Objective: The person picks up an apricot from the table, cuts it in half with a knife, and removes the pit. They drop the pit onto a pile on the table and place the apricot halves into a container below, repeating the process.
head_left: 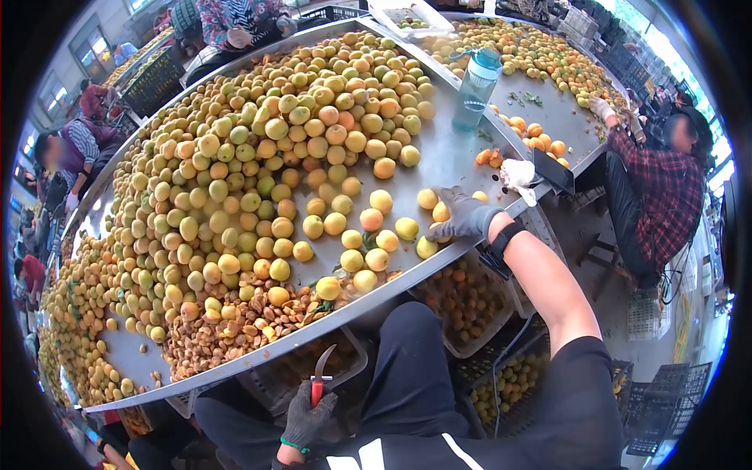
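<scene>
Head view: my gloved left hand (307, 418) grips the red-handled curved knife (317, 385), outside the near edge of the desk (442, 157). My gloved right hand (466, 218) reaches over that edge, fingers partly spread beside a yellow fruit (426, 247); I cannot tell whether it grips any. The fruit heap (251, 149) extends toward the far edge; brown pieces (227, 345) lie along the near edge.

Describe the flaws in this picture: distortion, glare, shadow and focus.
Head view: strong fisheye, bowing the near edge of the table and leaving black corners; head view: pale sheen on the metal by the bottle, washed-out light at the far right margin, shade under the table; head view: knife fairly crisp, distant background softer.
</scene>
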A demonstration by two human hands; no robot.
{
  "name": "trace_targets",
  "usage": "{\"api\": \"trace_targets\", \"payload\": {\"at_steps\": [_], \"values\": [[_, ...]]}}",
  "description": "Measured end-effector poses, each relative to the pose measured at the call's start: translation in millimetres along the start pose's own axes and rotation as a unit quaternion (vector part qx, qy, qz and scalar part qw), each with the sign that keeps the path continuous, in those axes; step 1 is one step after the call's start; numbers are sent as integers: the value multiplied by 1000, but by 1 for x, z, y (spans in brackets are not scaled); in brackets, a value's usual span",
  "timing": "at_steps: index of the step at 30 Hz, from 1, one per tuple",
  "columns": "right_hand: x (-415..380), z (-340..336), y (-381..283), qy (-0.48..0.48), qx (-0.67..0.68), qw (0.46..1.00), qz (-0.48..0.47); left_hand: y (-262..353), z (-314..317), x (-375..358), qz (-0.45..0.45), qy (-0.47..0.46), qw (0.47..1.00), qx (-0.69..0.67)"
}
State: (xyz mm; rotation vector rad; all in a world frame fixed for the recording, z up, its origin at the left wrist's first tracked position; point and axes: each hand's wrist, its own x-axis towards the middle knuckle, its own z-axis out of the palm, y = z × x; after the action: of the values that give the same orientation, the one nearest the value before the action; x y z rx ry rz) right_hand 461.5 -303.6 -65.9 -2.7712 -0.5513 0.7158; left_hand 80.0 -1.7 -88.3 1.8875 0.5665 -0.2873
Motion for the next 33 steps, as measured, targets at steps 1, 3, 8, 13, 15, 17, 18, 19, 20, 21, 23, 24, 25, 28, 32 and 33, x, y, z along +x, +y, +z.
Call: {"api": "trace_targets", "payload": {"at_steps": [1,3,8,13,15,17,18,19,20,21,23,24,25,28,32,33], "values": [[-2,4,-1,26,34,999,-12,0,0,3,15,-1,1000,20],[-11,4,0,20,41,999,26,4,4,8,3,-14,1000,26],[-9,2,10,-24,171,984,-42,2,12,11,-1,-54,998,36],[-3,16,24,8,273,953,-133,10,9,4,8,-70,995,71],[1,23,36,60,316,937,-139,10,8,0,15,-60,996,63],[-13,21,30,113,360,916,-139,3,9,-3,22,-54,997,57],[-25,22,28,109,547,818,-139,-9,11,-3,6,-50,999,2],[-45,17,18,103,710,684,-134,-15,12,-2,-10,-47,997,-54],[-76,8,-1,102,761,624,-146,-10,10,-3,-8,-55,997,-53],[-95,14,-2,89,802,559,-192,2,7,-4,13,-48,998,-44],[-144,27,3,38,850,491,-188,25,3,-13,24,-70,997,-27],[-167,41,11,57,854,488,-169,38,2,-14,5,-64,993,-98],[-194,57,21,50,858,491,-142,41,5,-19,-20,-58,984,-166],[-277,119,39,104,821,562,0,7,0,-12,-24,-74,992,-104],[-353,187,26,100,781,589,184,-1,-2,-12,-3,-95,992,-87],[-361,191,12,63,838,523,140,-2,-1,-12,-19,-108,988,-105]]}}
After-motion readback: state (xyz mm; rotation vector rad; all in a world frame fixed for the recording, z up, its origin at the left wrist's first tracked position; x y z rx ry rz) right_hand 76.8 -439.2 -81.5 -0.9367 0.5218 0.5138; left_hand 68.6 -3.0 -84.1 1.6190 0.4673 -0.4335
